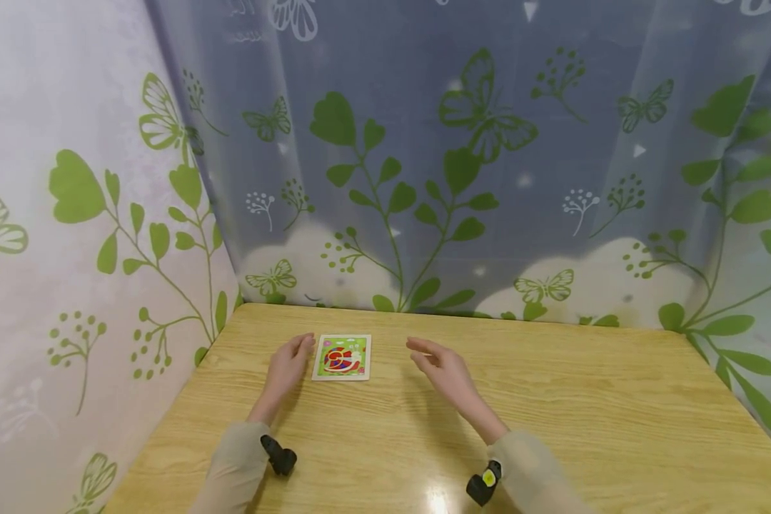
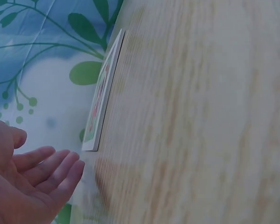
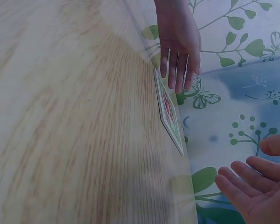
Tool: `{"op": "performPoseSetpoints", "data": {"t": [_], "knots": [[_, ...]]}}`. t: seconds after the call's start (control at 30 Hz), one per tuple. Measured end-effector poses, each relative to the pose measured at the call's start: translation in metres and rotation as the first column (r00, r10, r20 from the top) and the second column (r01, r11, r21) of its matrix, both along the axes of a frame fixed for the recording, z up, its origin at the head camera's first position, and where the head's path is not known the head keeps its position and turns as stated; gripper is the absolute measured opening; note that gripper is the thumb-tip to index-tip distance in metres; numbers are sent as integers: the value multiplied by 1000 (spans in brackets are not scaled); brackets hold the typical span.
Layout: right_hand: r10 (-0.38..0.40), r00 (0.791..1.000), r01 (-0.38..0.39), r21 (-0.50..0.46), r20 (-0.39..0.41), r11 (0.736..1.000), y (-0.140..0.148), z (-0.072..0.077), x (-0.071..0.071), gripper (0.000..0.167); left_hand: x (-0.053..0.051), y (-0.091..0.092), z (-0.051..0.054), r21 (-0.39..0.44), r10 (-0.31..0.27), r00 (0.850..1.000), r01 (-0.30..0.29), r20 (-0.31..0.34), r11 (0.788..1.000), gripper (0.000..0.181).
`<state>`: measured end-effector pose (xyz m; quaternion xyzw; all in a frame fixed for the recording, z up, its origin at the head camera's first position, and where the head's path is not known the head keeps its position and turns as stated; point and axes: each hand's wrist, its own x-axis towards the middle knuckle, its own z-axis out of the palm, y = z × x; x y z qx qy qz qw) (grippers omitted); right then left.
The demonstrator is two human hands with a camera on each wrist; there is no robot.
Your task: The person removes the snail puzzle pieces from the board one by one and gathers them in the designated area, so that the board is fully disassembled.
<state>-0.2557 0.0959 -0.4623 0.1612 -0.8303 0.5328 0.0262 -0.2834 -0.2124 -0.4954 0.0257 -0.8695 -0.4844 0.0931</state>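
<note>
a: what lies between the hands?
b: a flat, squarish picture board with a white border [image 1: 342, 357], lying face up on the table toward its far edge. it's printed in green, with a round spiral shape in red and blue. from the wrists it looks slim, with a pale, straight-cut edge. whether it's wood or thick card, i can't tell.

a: and the left hand?
b: the bare left hand [image 1: 289, 364] is just beside the board's left edge, with a slight gap between. its fingers are loosely extended, the palm turned inward, holding nothing.

a: the right?
b: the bare right hand [image 1: 446, 368] is raised above the table to the board's right, farther off than the left one. its fingers are gently bent and relaxed, thumb apart, the palm bare.

a: what's under and around them?
b: a light yellow-brown table with streaky wood grain [image 1: 572, 428], glossy enough to catch a bright spot near the front. each forearm has a soft beige sleeve [image 1: 238, 453] and a small black wrist device [image 1: 279, 457]. behind hangs a creased grey-blue cloth [image 1: 527, 221] patterned with green heart-shaped leaves and lacy butterflies.
</note>
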Motion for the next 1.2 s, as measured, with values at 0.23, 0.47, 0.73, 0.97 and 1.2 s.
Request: {"op": "performPoseSetpoints", "data": {"t": [0.23, 0.47, 0.73, 0.97, 1.2], "knots": [[43, 998, -35, -149, 51, 988, -11, -4, -14, 38, -7, -2, 0, 56, -4, 998, 1, 63, 998, 45], [59, 983, -15, -247, 171, 969, -24, -10, -23, 38, -11, -1, -1, 87, -21, 995, 12, 95, 996, 44], [83, 964, -7, -289, 253, 957, -37, -18, -32, 38, -14, 0, -3, 117, 10, 992, -25, 125, 993, 42], [93, 937, 8, -286, 337, 958, -46, -24, -36, 40, -16, 1, -3, 115, 24, 990, -40, 137, 993, 43], [93, 920, 28, -302, 379, 953, -52, -31, -40, 40, -15, 0, -4, 99, 5, 993, -17, 120, 995, 38]]}}
